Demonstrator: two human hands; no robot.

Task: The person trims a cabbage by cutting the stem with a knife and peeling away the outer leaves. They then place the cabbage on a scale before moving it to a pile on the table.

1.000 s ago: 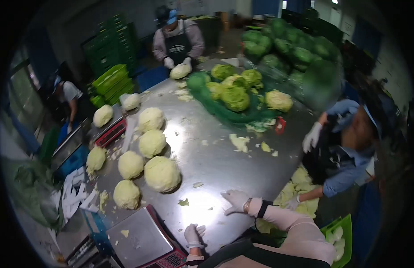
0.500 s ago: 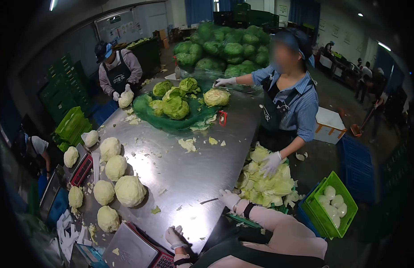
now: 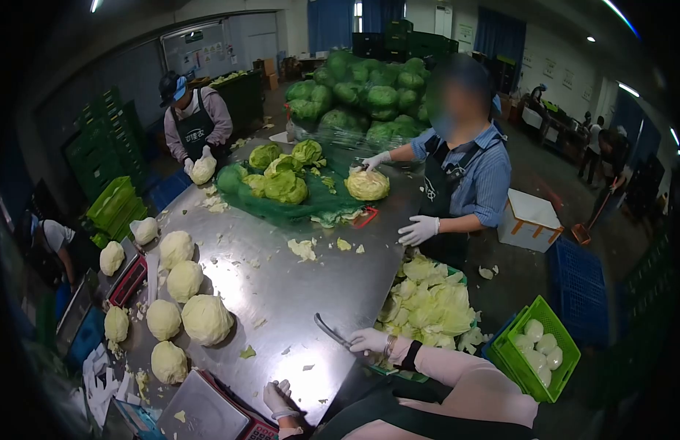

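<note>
My right hand [image 3: 369, 342] is closed round the handle end of a dark curved knife [image 3: 333, 331] at the table's right edge. The blade points up and left over the metal. Low in the view, my left hand [image 3: 279, 398] is at the table's near edge with fingers loosely bent and apart, holding nothing. It is just right of a scale [image 3: 204, 411]. Several trimmed cabbages stand at left, among them a large one [image 3: 207, 320]. Past my right hand, pale leaves [image 3: 428, 301] fill a bin beside the table.
Across the metal table [image 3: 296, 286], a co-worker in a striped shirt touches a cabbage [image 3: 368, 185] by green netting [image 3: 274, 208]. Another person holds a cabbage [image 3: 202, 170] at the far left. A green crate [image 3: 571, 352] with wrapped white heads stands at right.
My right hand has closed round the knife, whose blade is now raised. The near co-worker's lower hand has left the leaves and hovers by the table edge. The view has shifted slightly.
</note>
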